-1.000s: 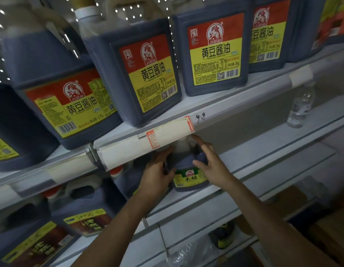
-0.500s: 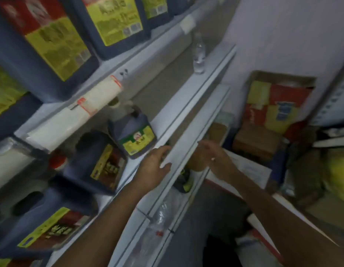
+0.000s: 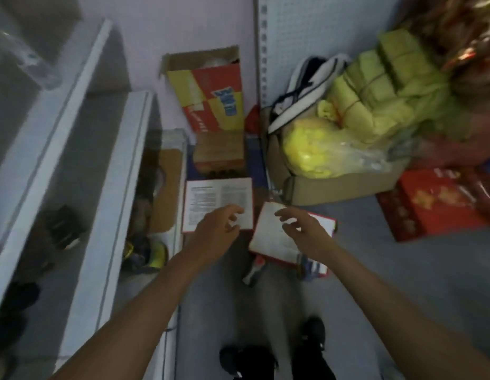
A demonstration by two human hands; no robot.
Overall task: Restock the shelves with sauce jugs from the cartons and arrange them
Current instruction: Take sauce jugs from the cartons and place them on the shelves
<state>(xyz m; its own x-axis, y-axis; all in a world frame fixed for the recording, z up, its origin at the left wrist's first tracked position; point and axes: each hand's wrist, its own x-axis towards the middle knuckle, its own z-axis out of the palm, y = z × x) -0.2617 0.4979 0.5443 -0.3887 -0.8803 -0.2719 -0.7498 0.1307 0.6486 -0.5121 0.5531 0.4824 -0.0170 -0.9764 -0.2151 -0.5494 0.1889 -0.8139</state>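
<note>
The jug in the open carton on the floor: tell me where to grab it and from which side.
Probably from straight above, by its neck: only the red-capped top of the jug shows between the folded-out flaps. Both hands, left hand and right hand, hover open above. Its handle is not visible.

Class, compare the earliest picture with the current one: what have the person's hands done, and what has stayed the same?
Both hands let go of the small green-labelled jug on the shelf and swung away and down. The left hand and right hand now reach, open and empty, over the white flaps of the carton on the floor. The view turned from the shelves to the floor. Unchanged: neither hand holds a new jug.
</note>
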